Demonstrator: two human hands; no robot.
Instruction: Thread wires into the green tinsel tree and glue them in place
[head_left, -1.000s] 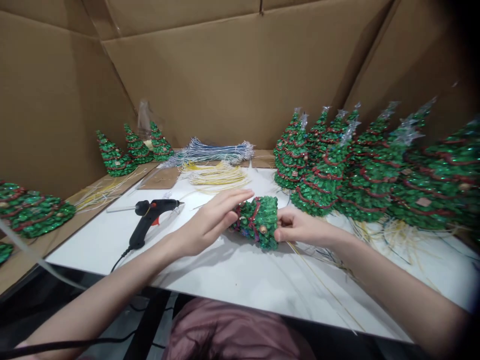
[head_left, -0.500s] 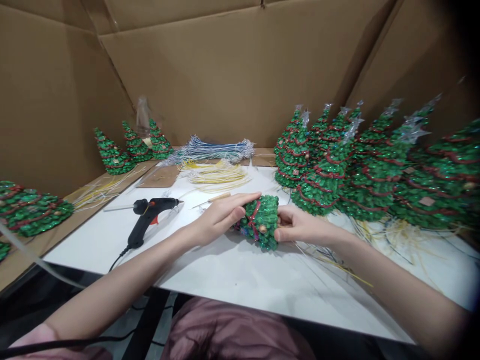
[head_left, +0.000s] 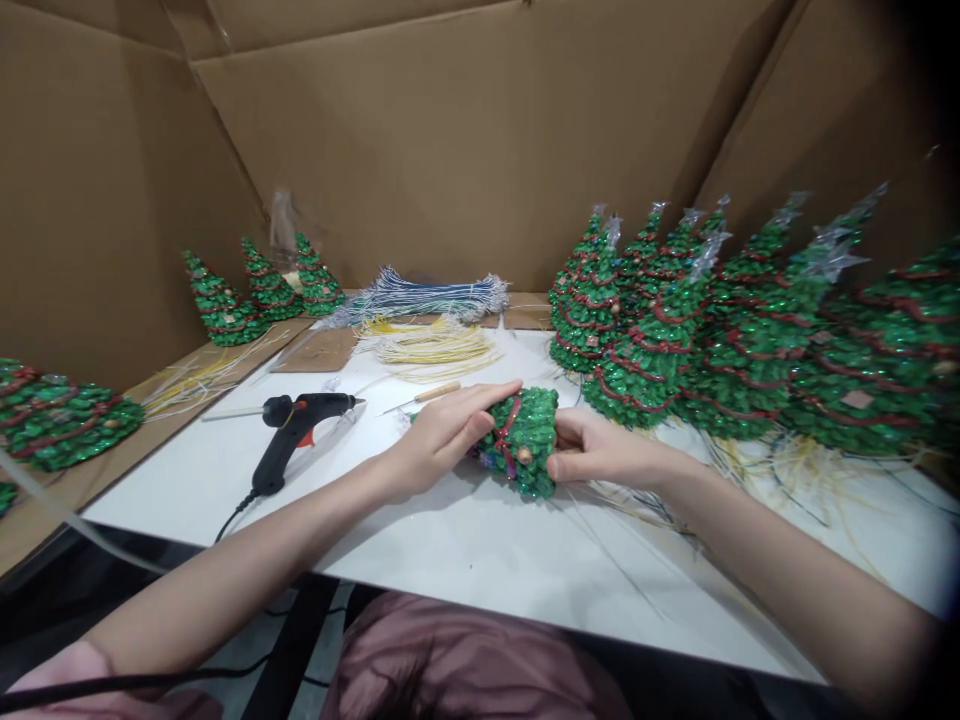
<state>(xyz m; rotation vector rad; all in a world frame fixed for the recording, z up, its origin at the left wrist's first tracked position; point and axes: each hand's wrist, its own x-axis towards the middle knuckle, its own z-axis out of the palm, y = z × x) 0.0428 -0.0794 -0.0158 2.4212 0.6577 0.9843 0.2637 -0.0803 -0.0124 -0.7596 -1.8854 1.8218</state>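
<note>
A small green Christmas tree with red garland and bead-like ornaments lies on its side on the white tabletop, its base end turned right. My left hand wraps over its upper part, thumb and fingers closed around it. At the base end, my right hand is closed, its fingers curled against the rim; what lies between the fingertips is hidden. Thin wires trail on the table below my right hand. A thin pointed tool with a wooden handle lies just behind my left hand.
A black glue gun with its cord rests at the left. Bundles of blue-white wires and yellow wires lie at the back. Several star-topped trees crowd the right; more trees stand left. Cardboard walls enclose the table.
The wires trailing below my right hand have shifted; the yellow end reaches less far to the right. Both hands keep nearly the same places on the tree. The view has shifted slightly.
</note>
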